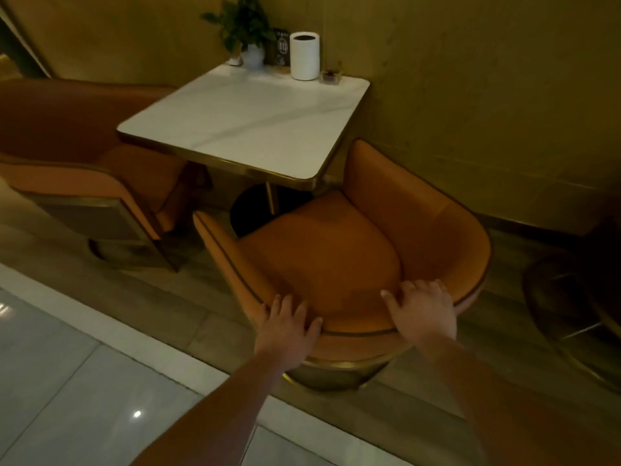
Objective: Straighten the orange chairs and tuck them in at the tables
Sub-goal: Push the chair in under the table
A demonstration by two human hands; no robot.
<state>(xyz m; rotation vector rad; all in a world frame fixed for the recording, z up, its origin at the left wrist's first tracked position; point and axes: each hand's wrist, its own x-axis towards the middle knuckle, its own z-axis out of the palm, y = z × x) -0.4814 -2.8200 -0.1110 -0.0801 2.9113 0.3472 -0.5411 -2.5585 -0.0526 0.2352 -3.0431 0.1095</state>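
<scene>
Dim dining corner, tan wall behind, wood-look floor [215, 317] giving way to pale glossy tile on my side. Landmark: the white-topped bench [242, 119], pushed up to the wall.

- Orange chair [336, 260] stood at the bench's near right corner, between that corner and me. Front of the seat lay just beside the corner; whether it went under the top I could not tell.
- Chair's back-to-front line ran from my hands up and to the left, toward the bench pedestal. It was skewed against the bench's right edge, not square to it.
- Left hand [287, 326] lay on the top of the backrest, on the side away from the wall, fingers fairly straight and spread.
- Right hand [421, 309] lay on the same rim on the wall side, a little nearer the bench, thumb splayed inward. Neither hand was clenched; both pressed flat, with no wrapped hold that I could see.
- Second orange chair [84, 163] stood at the bench's left side, facing in.
- White canister [304, 55] and potted plant [247, 28] sat at the bench's wall end.

My judgement: the chair lay dead ahead of both hands, so a push would carry it toward the corner. Squaring it would need the backrest swung round first.
</scene>
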